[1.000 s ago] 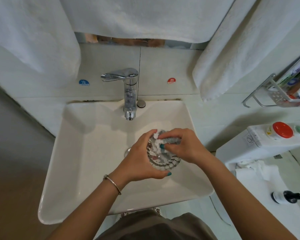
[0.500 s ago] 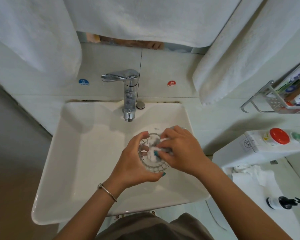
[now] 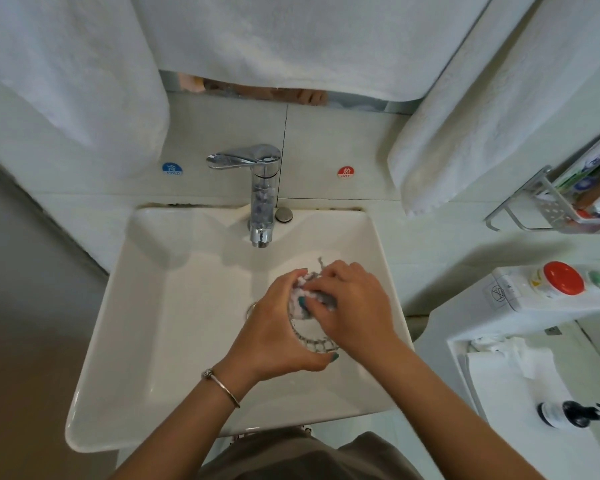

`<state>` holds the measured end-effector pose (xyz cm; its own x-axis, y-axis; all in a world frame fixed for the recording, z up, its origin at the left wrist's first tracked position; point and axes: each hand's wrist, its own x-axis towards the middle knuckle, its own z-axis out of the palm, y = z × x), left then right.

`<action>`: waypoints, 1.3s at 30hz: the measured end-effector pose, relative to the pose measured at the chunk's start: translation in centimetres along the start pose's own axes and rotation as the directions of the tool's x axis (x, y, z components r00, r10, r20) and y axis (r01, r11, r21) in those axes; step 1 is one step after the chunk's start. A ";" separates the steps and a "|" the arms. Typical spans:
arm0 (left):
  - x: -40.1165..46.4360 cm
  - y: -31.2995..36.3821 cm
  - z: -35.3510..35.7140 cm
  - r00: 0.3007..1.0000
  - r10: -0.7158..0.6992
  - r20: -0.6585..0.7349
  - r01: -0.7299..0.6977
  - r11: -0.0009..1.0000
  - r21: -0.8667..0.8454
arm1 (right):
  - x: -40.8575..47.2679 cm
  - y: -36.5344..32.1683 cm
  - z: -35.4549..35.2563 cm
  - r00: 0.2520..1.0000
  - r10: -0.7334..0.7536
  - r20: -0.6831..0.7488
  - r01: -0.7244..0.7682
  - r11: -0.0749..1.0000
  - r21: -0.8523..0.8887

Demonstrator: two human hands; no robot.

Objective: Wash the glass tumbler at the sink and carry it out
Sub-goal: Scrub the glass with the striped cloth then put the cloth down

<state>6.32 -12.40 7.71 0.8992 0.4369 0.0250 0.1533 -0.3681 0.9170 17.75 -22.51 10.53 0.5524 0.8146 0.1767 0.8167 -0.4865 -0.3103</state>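
A patterned glass tumbler (image 3: pixel 312 336) is held over the white sink basin (image 3: pixel 174 323), its mouth turned toward me. My left hand (image 3: pixel 274 330) grips the tumbler from the left, fingers curled round its wall. My right hand (image 3: pixel 355 306) pinches a grey-and-white scrubbing cloth (image 3: pixel 309 292) and presses it into the tumbler's rim and inside. Most of the glass is hidden by both hands. The chrome faucet (image 3: pixel 260 192) stands behind, with no water visibly running.
White towels (image 3: pixel 291 39) hang above the sink and at both sides. A wall rack (image 3: pixel 568 206) with tubes is at the right. Below it sits a white toilet tank (image 3: pixel 534 299) with a red-lidded jar (image 3: pixel 563 277), and a dark pump bottle (image 3: pixel 568 414) lies lower right.
My right hand has worked the cloth round inside the tumbler, and both hands with the glass have shifted slightly. The view has tilted a little.
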 end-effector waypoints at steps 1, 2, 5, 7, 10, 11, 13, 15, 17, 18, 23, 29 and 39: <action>0.1 0.0 -0.1 1.000 -0.006 -0.001 0.006 1.000 -0.022 | -0.2 -0.8 0.3 1.000 -0.026 0.007 0.025 0.999 0.035; 0.3 -0.2 -0.3 1.000 -0.021 -0.013 0.021 0.999 -0.045 | -0.4 -1.2 0.4 0.996 -0.081 0.046 0.079 0.996 0.049; 0.1 -0.8 -1.2 0.997 -0.043 -0.062 0.041 0.998 -0.041 | -0.6 -0.3 -0.3 0.962 -0.158 0.223 0.153 0.987 0.041; -0.3 -0.8 -1.3 0.998 -0.026 -0.053 0.026 1.000 -0.002 | -0.1 0.6 -0.3 0.980 -0.093 0.178 0.100 0.994 -0.033; -0.3 -0.6 -0.9 1.000 -0.017 -0.025 0.017 1.000 0.000 | 0.1 -0.7 0.2 0.999 0.038 0.038 -0.037 0.999 -0.026; -0.1 -0.5 -1.0 1.000 -0.017 -0.019 0.017 1.000 -0.003 | 0.0 -1.4 0.6 0.999 0.001 0.039 -0.001 1.000 -0.019; 0.2 -0.7 -1.5 0.999 -0.033 -0.028 0.032 0.999 -0.030 | -0.5 -2.3 0.8 0.985 -0.121 0.122 0.125 0.992 -0.032; 0.2 -0.9 -2.2 0.998 -0.027 -0.054 0.025 0.999 -0.029 | -0.4 -1.3 0.1 0.973 -0.145 0.180 0.153 0.988 -0.031; -0.1 -0.8 -2.2 0.999 0.006 -0.050 -0.004 1.000 0.025 | 0.1 0.0 -0.3 0.984 -0.113 0.140 0.124 0.990 -0.072; -0.2 -0.8 -2.1 0.999 0.012 -0.039 -0.011 0.999 0.044 | 0.3 0.3 -0.3 0.992 -0.070 0.104 0.079 0.994 -0.082; -0.2 -0.6 -2.0 1.000 0.001 -0.029 -0.002 1.000 -0.012 | -0.2 -2.3 1.1 0.994 -0.080 0.075 0.078 0.996 0.029; -0.8 -0.5 -2.6 0.999 0.030 -0.044 -0.028 0.998 0.048 | 0.1 -0.3 0.1 0.993 -0.119 -0.003 0.119 0.993 0.000; -1.4 -0.3 -2.6 0.998 0.034 -0.055 -0.030 0.997 0.074 | -0.6 0.3 1.0 0.989 -0.058 -0.134 0.089 0.966 0.242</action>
<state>3.95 -10.74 8.42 0.8797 0.4691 0.0779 0.1565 -0.4403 0.8841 17.51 -22.78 9.37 0.5216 0.7917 0.3181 0.7981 -0.3208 -0.5101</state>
